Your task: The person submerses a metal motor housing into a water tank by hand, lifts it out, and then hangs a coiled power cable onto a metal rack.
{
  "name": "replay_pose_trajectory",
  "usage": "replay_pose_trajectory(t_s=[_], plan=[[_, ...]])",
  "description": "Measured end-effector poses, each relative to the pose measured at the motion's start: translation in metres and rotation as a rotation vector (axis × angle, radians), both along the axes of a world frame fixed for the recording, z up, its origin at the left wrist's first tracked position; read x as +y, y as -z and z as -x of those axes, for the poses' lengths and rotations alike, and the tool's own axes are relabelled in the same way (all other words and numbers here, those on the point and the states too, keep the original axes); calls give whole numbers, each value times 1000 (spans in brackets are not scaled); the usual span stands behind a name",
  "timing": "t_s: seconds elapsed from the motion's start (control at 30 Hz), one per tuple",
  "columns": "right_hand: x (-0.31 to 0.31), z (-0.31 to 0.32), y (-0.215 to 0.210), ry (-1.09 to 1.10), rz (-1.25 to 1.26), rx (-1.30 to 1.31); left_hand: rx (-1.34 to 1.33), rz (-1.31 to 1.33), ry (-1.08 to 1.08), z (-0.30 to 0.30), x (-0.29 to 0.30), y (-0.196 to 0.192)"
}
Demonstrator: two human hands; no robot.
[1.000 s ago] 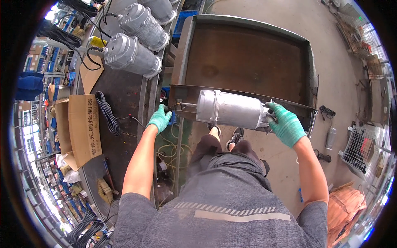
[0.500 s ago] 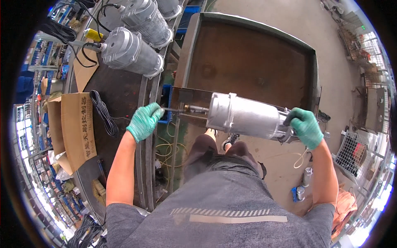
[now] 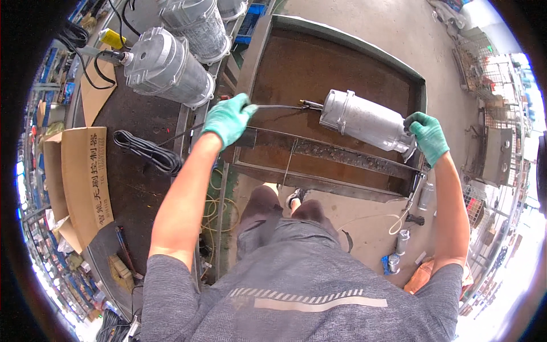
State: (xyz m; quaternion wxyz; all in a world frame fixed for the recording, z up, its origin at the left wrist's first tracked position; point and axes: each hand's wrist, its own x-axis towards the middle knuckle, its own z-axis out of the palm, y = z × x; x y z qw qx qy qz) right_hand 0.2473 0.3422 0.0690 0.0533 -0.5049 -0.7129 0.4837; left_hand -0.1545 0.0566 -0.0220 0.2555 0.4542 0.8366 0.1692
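Observation:
A silver metal cylinder [image 3: 367, 122], shaped like a submersible pump, hangs tilted above the brown-bottomed metal tray [image 3: 319, 187]. My right hand [image 3: 426, 138], in a green glove, grips its right end, which sits lower than the left. From a brass fitting on the left end a black cable [image 3: 276, 106] runs out. My left hand [image 3: 229, 121], also gloved in green, is closed around that cable and holds it taut. Beyond this hand the cable leads down to a coil of black cable [image 3: 149, 151] on the dark bench.
Several similar silver cylinders [image 3: 168, 68] stand on the bench at the far left. An open cardboard box [image 3: 85, 176] lies on the bench's near left. A bar [image 3: 353, 155] crosses the tray. Two small metal cylinders [image 3: 403, 242] and a pale hose [image 3: 394, 228] are on the floor at right.
The silver cylinder has moved away from my body and to the right, over the tray. My left hand has moved right and farther out, and more cable shows between it and the cylinder.

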Motion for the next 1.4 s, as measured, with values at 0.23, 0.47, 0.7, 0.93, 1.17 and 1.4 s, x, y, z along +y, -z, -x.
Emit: replay_pose_trajectory(t_s=[0.23,0.47,0.7,0.93,1.17,1.4], plan=[[14,27,69,-66,35,-114,113,-224,42,-37,29,67],[30,30,132,-119,10,-108,202,51,-242,-48,52,67],[27,29,175,-268,-197,-98,250,161,-192,-53,58,65],[35,18,179,-510,-584,-342,279,229,-165,-55,64,61],[36,12,194,-566,-593,-574,268,361,-158,-55,69,62],[33,-6,210,-623,-572,-581,248,401,-172,-55,72,64]])
